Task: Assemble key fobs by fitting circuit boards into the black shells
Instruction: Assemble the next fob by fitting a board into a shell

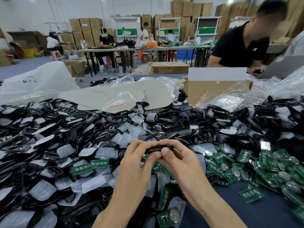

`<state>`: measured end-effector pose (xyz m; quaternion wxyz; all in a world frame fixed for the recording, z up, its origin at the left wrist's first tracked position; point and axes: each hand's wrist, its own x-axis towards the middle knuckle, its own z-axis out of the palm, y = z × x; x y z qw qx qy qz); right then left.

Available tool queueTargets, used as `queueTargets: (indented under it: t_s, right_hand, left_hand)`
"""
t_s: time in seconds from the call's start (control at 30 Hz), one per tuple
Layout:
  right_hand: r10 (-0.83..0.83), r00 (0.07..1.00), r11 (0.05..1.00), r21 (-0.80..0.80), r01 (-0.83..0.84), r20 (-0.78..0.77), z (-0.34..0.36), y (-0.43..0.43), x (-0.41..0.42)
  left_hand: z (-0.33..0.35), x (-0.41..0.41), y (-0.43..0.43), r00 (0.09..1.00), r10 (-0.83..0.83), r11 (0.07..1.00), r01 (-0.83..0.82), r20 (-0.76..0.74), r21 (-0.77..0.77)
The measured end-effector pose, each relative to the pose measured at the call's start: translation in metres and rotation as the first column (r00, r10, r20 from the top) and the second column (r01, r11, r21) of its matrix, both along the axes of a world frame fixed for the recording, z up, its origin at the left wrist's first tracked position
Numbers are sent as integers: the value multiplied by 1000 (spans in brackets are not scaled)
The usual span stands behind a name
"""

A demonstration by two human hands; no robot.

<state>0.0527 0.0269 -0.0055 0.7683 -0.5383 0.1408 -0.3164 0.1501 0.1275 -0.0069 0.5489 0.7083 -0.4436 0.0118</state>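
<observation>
Both hands meet near the middle, the left hand point(139, 155) and right hand point(177, 155) pinching one black shell point(158, 148) between curled fingers. A green board seems tucked beneath it, though thumbs hide most. Circuit boards point(246, 167) heap to the right.

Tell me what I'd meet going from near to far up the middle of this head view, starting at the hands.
First the left hand and right hand gripping a black shell → pile of shells → grey card sheets → cardboard box past the table edge → far tables → stacked cartons.
</observation>
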Motion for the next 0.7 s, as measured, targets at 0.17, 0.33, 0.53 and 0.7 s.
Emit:
queueTargets:
  t_s: [0.17, 0.33, 0.53, 0.7]
  right_hand:
    - [47, 993, 980, 185, -67, 112, 5, 5, 1]
    - [174, 968, 845, 476, -242, 183, 7, 14, 4]
    - [139, 971, 812, 539, -223, 193, 1, 11, 4]
    - [102, 984, 850, 502, -161, 144, -2, 8, 5]
  left_hand:
    - [0, -1, -1, 995, 57, 991, -66, -82, -114]
    - [1, -4, 0, 995, 37, 986, -52, -94, -161]
    - [-2, -3, -2, 997, 65, 990, -68, -29, -120]
    - [-7, -2, -4, 974, 122, 992, -111, 189, -64]
